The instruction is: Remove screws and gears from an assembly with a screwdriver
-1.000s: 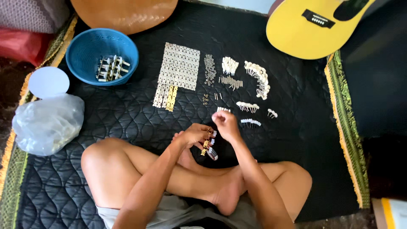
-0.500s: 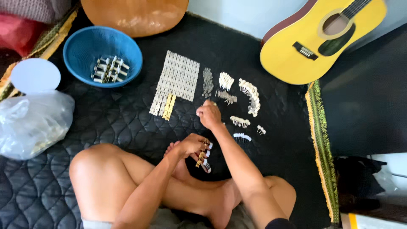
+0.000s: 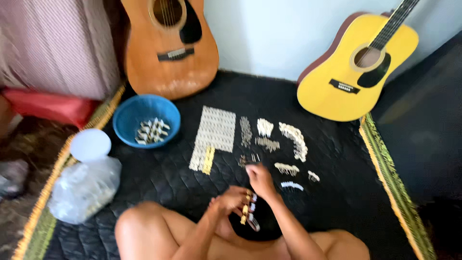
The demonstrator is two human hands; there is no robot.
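I sit cross-legged on a black quilted mat (image 3: 168,183). My left hand (image 3: 232,201) is closed around a short strip of small gold and white parts (image 3: 247,215), held just above my legs. My right hand (image 3: 260,178) reaches forward, its fingertips at a scatter of tiny metal pieces (image 3: 246,159) on the mat; blur hides whether it grips one. Beyond lie a pale flat sheet of many small parts (image 3: 215,132) and rows of white pieces (image 3: 294,140).
A blue bowl (image 3: 126,119) with several white and metal parts sits far left. A round white lid (image 3: 90,144) and a clear plastic bag (image 3: 85,188) lie nearer. A brown guitar (image 3: 171,45) and a yellow guitar (image 3: 353,72) lean on the wall.
My right hand has left the strip and reached forward to the small pieces. My left hand keeps hold of the strip. The view has tilted up, showing both guitars.
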